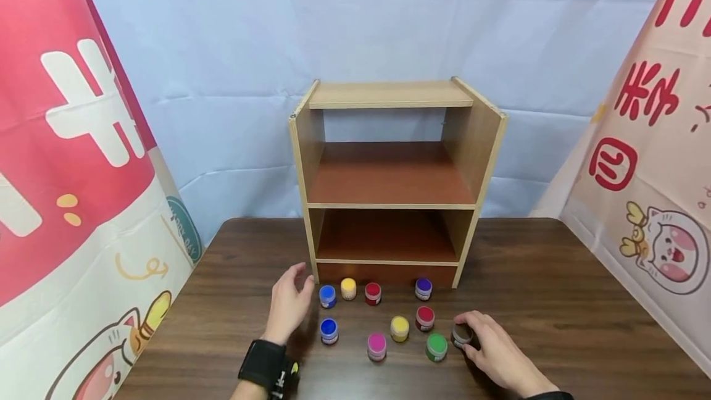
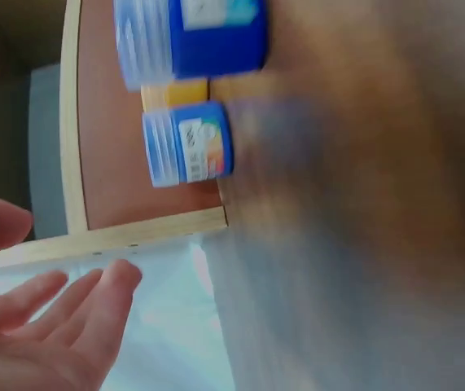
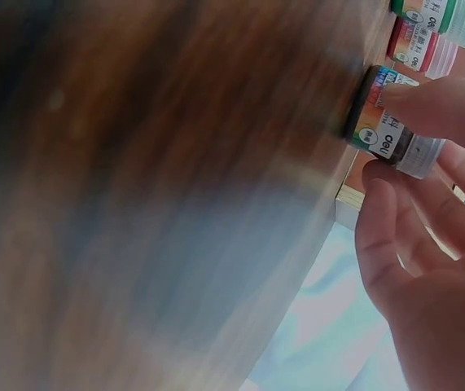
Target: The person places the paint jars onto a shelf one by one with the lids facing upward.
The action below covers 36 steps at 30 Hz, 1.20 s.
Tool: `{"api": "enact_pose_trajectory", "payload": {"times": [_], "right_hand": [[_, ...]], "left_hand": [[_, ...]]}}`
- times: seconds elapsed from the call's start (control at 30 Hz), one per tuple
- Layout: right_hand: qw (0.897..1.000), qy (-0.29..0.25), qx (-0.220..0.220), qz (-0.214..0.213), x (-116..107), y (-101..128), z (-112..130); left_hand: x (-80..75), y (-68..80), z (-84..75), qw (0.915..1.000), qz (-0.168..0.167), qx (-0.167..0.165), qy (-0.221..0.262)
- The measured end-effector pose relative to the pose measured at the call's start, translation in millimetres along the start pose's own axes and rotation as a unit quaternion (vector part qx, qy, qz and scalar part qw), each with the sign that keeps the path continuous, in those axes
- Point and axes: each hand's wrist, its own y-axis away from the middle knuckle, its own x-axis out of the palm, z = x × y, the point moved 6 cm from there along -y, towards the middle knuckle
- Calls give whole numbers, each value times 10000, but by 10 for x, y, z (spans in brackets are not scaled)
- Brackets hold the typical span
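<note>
- Head view: ten small paint jars are seen on the dark wooden table (image 1: 555,301), in front of the two-shelf wooden cabinet (image 1: 391,178). The brown-lidded jar (image 1: 461,334) stands upright at the right end of the group, just beside the green jar (image 1: 436,346). It is gripped by the right hand (image 1: 497,350), whose fingers are curled round it from the right. The left hand (image 1: 289,307) is held open with fingers relaxed, just left of the back blue jar (image 1: 328,295) and above the front blue jar (image 1: 329,330); nothing is held by it. The right hand is plainly the nearer to the brown-lidded jar; the left is well apart from it.

- Left wrist view: the left hand (image 2: 45,326) is shown open and empty, fingers straight. Two blue jars (image 2: 187,151) are seen beyond it, against the cabinet's base; no contact is visible.

- Right wrist view: the brown-lidded jar (image 3: 387,122) is pinched between a finger and the thumb of the right hand (image 3: 427,269). Whether it is lifted off the table cannot be told.
</note>
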Motion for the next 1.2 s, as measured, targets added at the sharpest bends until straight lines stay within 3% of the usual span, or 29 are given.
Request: {"api": "enact_pose_trajectory", "payload": {"times": [0.2, 0.43, 0.77, 1.2], "right_hand": [[9999, -47, -28, -85, 8, 16, 6], [9999, -57, -107, 72, 25, 19, 14], [9996, -133, -132, 208, -17, -26, 0], [9996, -188, -54, 188, -12, -37, -2]], "left_hand": [[58, -305, -26, 9997, -42, -189, 126], [118, -481, -106, 9995, 127, -119, 278], [144, -561, -208, 9973, -94, 611, -396], [136, -572, -189, 9973, 19, 582, -448]]}}
